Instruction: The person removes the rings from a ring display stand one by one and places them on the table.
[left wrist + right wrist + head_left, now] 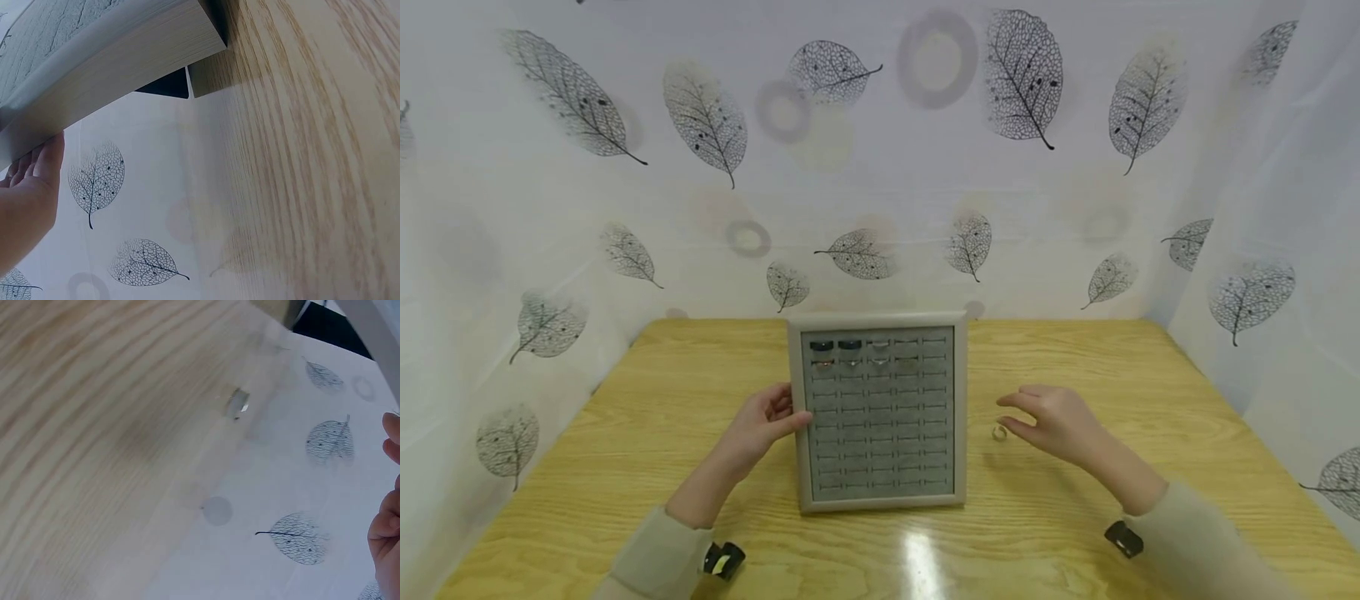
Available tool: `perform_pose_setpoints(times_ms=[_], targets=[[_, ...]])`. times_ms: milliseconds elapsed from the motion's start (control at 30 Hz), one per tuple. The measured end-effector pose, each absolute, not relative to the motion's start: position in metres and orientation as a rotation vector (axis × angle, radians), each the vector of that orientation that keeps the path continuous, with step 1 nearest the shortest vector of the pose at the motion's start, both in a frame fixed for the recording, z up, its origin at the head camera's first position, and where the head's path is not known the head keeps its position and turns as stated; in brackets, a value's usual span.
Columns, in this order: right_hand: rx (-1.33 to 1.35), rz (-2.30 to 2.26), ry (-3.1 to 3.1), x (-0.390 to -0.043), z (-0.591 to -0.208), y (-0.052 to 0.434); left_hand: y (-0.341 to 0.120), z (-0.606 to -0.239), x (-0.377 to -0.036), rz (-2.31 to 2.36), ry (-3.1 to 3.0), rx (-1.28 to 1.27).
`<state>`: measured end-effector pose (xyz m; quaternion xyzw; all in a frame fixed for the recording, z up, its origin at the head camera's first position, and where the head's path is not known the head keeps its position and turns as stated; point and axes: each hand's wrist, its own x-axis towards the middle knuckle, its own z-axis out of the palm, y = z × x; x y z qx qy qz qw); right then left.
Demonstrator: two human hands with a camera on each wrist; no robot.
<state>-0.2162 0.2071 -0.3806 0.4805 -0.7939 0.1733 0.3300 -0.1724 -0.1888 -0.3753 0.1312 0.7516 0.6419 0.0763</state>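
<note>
A framed ring display board point(880, 433) stands upright on the table, with a pale frame and a grey slotted face. My left hand point(767, 425) grips its left side, thumb on the front edge and the other fingers behind; in the left wrist view those fingers point(37, 164) show against the frame's side. Several rings sit in the upper two rows, among them a dark ring point(849, 344). To the right of the board, a loose ring point(999, 432) lies on the table. Close by it is my right hand point(1052, 421), thumb and forefinger apart; the right wrist view shows the ring point(237, 403) apart from the fingers.
The wooden table point(700, 358) reaches back to a white curtain point(880, 192) printed with leaves, which also hangs along both sides. A dark support point(169, 84) shows behind the board. Each wrist wears a small black device point(1123, 539).
</note>
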Motion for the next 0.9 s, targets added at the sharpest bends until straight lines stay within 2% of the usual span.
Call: perform_pose_setpoints(times_ms=[367, 900], targets=[[1.125, 0.631, -2.036, -0.199, -0.36, 0.189, -0.188, -0.374, -0.171, 1.93, 2.244, 0.375], [1.17, 0.804, -1.818, -0.2, -0.339, 0.144, -0.187, -0.371, -0.17, 1.921, 2.248, 0.371]])
